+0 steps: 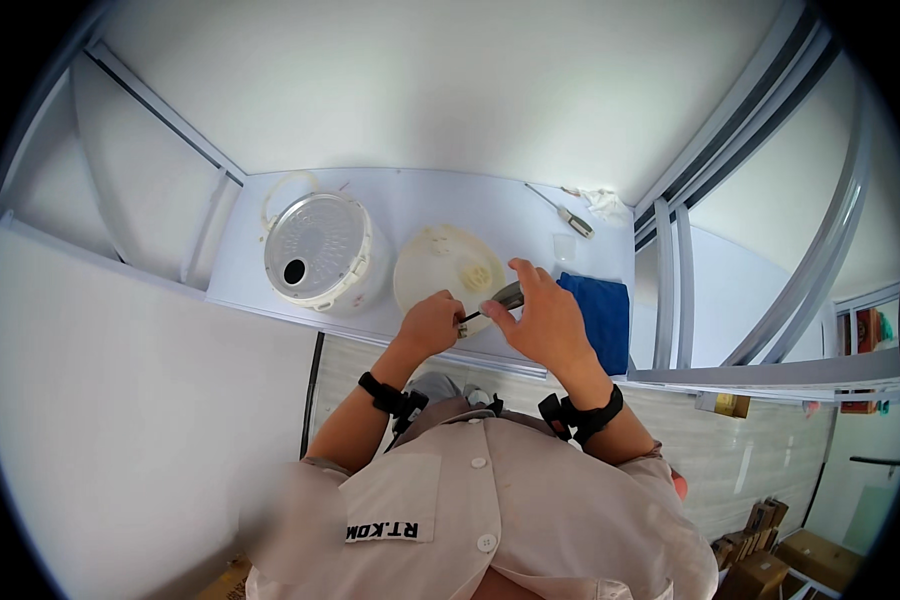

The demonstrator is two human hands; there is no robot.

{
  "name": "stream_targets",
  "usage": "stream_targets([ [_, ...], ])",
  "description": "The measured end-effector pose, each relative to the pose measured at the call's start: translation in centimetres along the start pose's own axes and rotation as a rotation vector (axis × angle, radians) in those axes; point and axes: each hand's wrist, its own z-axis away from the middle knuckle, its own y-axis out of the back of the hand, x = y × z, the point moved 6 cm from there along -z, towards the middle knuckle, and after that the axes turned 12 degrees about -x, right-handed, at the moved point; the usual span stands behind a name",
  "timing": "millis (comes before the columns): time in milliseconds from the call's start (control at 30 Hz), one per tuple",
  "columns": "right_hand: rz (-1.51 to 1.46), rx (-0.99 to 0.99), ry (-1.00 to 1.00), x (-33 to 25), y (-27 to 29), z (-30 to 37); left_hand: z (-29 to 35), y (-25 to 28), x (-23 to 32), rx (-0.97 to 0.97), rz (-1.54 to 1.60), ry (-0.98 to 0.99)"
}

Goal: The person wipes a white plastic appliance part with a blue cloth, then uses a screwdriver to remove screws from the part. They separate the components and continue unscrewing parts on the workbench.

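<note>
My right hand [545, 318] is closed around a screwdriver [511, 296] with a dark grey handle, its shaft pointing left. The shaft's tip meets a small metal-looking part [462, 329], pinched in the closed fingers of my left hand [432, 323]; the part is too small to name. Both hands are over the near edge of a round, cream-coloured lid or dish [420, 262] on the white table. On this lies a small yellowish round piece [475, 277]. A folded blue cloth [602, 322] lies just right of my right hand.
A white round appliance body [317, 246] with a perforated metal face and dark hole stands left; a cream ring [270, 200] lies behind it. Back right are another screwdriver [575, 223], crumpled white tissue [606, 204] and a small clear container [564, 247]. Metal-framed panels [660, 290] border the right side.
</note>
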Motion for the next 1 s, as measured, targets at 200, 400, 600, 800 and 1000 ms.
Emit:
stream_targets([
  [200,-0.049,-0.076,0.114,-0.2,0.0,-0.6,0.1,-0.4,0.0,-0.036,-0.012,0.084],
  [400,-0.036,-0.033,0.131,-1.2,0.4,-0.7,0.5,-0.6,-0.1,-0.019,-0.034,0.103],
  [600,0.002,-0.094,0.011,0.3,-0.1,-0.8,0.8,-0.4,0.3,-0.021,-0.047,0.103],
  [800,-0.202,-0.035,0.221,-0.9,0.3,-0.6,0.6,-0.7,0.1,-0.026,-0.070,0.096],
  [1000,-0.214,-0.035,0.234,-1.3,0.5,-0.4,0.8,-0.7,-0.6,0.020,-0.101,0.071],
])
